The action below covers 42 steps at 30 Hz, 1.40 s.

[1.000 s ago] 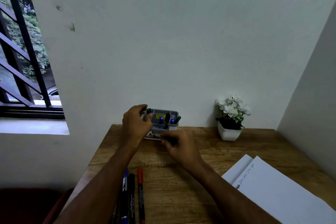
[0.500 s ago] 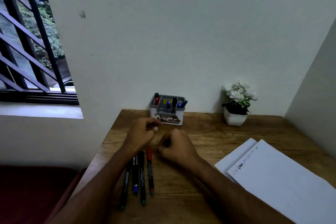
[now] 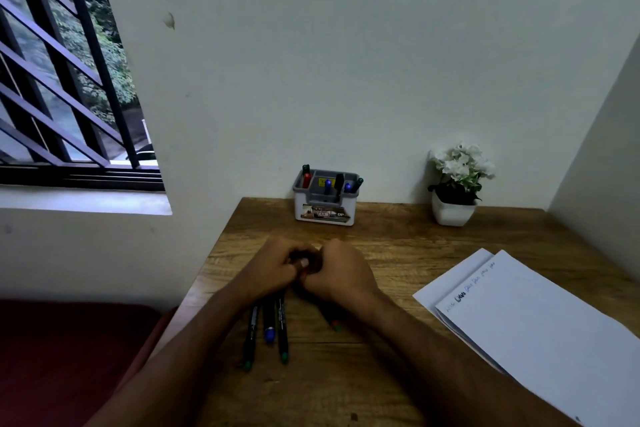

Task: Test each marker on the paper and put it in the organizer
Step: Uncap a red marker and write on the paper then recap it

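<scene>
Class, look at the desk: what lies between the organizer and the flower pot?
In the head view, nothing: only bare wooden desk lies between the organizer and the flower pot, both standing along the wall.

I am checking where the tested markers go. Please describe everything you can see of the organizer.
The organizer is a small box of what looks like plastic, white below with a grey top insert split into compartments. It stands upright on the wooden desk, at its far edge by the wall. A printed label sits on its front face. Several markers stand in it, their caps up: green and red at the left, blue, black and green to the right. Neither hand touches it.
</scene>
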Each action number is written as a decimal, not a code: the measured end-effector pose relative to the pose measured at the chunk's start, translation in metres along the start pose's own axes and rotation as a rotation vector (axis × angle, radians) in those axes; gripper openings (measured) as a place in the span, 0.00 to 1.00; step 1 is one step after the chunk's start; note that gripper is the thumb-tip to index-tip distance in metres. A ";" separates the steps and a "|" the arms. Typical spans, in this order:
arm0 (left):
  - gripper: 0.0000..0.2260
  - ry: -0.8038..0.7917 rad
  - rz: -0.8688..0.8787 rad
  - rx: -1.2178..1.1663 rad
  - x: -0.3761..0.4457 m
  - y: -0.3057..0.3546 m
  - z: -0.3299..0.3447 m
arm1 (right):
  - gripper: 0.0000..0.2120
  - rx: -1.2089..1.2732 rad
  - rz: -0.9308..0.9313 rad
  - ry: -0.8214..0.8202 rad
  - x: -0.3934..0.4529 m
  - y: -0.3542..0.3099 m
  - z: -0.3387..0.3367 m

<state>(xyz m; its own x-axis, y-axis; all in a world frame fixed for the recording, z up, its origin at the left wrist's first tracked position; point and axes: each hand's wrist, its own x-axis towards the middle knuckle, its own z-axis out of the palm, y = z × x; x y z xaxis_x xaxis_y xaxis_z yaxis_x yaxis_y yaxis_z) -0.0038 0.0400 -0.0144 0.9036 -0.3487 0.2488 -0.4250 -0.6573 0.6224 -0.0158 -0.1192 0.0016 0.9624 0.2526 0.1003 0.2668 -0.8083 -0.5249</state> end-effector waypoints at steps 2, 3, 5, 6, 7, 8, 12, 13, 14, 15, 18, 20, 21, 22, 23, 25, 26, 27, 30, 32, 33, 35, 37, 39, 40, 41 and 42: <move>0.12 -0.023 -0.011 -0.003 0.003 0.004 0.001 | 0.11 0.014 0.018 0.030 0.002 0.005 -0.008; 0.12 -0.027 -0.008 -0.004 0.005 0.006 0.002 | 0.11 0.014 0.010 0.044 0.003 0.009 -0.012; 0.12 -0.019 0.009 0.005 0.010 0.009 0.004 | 0.11 0.008 -0.010 0.062 0.004 0.018 -0.019; 0.11 -0.013 0.015 0.013 0.013 0.011 0.007 | 0.11 0.010 -0.026 0.070 0.003 0.023 -0.023; 0.11 -0.001 0.020 0.020 0.015 0.014 0.009 | 0.12 0.020 -0.043 0.074 0.002 0.028 -0.026; 0.10 0.019 0.031 0.029 0.019 0.017 0.012 | 0.12 0.035 -0.063 0.083 0.001 0.034 -0.029; 0.10 0.098 0.139 0.035 0.035 0.030 0.027 | 0.13 0.088 -0.154 0.159 -0.008 0.056 -0.041; 0.10 0.105 0.156 0.021 0.039 0.033 0.031 | 0.15 0.092 -0.165 0.182 -0.011 0.062 -0.044; 0.10 0.110 0.161 0.005 0.042 0.037 0.035 | 0.17 0.099 -0.179 0.207 -0.014 0.067 -0.047; 0.09 0.117 0.168 -0.010 0.045 0.040 0.039 | 0.19 0.112 -0.190 0.228 -0.016 0.072 -0.050; 0.10 0.123 0.199 -0.025 0.058 0.052 0.050 | 0.20 0.120 -0.179 0.264 -0.021 0.089 -0.060; 0.09 0.133 0.209 -0.032 0.067 0.059 0.055 | 0.19 0.120 -0.129 0.284 -0.022 0.100 -0.068; 0.09 0.144 0.206 -0.038 0.072 0.063 0.059 | 0.19 0.124 -0.094 0.288 -0.024 0.106 -0.072; 0.09 0.163 0.193 -0.040 0.076 0.066 0.063 | 0.19 0.123 -0.060 0.286 -0.024 0.112 -0.077; 0.09 0.191 0.173 -0.039 0.080 0.069 0.067 | 0.20 0.109 -0.025 0.285 -0.026 0.119 -0.082; 0.09 0.238 0.122 -0.031 0.086 0.072 0.076 | 0.19 0.095 0.036 0.289 -0.029 0.132 -0.092; 0.10 0.236 0.105 -0.021 0.089 0.073 0.080 | 0.18 0.105 0.062 0.296 -0.032 0.140 -0.097; 0.10 0.221 0.101 -0.005 0.092 0.074 0.085 | 0.17 0.124 0.084 0.311 -0.035 0.146 -0.102; 0.10 0.162 0.121 0.043 0.100 0.077 0.101 | 0.11 0.243 0.141 0.322 -0.045 0.163 -0.113; 0.11 0.149 0.117 0.071 0.105 0.081 0.111 | 0.03 0.372 0.169 0.330 -0.051 0.171 -0.119; 0.11 0.145 0.118 0.086 0.107 0.083 0.115 | 0.05 0.439 0.180 0.344 -0.054 0.173 -0.121; 0.10 0.125 0.128 0.105 0.110 0.085 0.121 | 0.12 0.562 0.192 0.386 -0.059 0.179 -0.124; 0.10 0.106 0.127 0.119 0.111 0.086 0.126 | 0.12 0.660 0.182 0.419 -0.062 0.185 -0.128; 0.10 0.099 0.113 0.119 0.112 0.085 0.129 | 0.12 0.800 0.167 0.436 -0.065 0.191 -0.130; 0.11 0.099 0.105 0.118 0.112 0.084 0.130 | 0.13 0.871 0.163 0.444 -0.066 0.192 -0.131; 0.11 0.103 0.103 0.120 0.112 0.083 0.131 | 0.14 0.931 0.159 0.454 -0.067 0.194 -0.131; 0.11 0.108 0.105 0.123 0.112 0.083 0.131 | 0.15 0.974 0.150 0.465 -0.068 0.197 -0.132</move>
<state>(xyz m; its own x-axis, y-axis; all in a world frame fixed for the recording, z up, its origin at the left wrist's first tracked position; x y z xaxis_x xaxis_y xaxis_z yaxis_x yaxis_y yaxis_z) 0.0551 -0.1414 -0.0322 0.8517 -0.3500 0.3900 -0.5145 -0.7000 0.4953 -0.0223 -0.3657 0.0030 0.9616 -0.2053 0.1821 0.1874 0.0062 -0.9823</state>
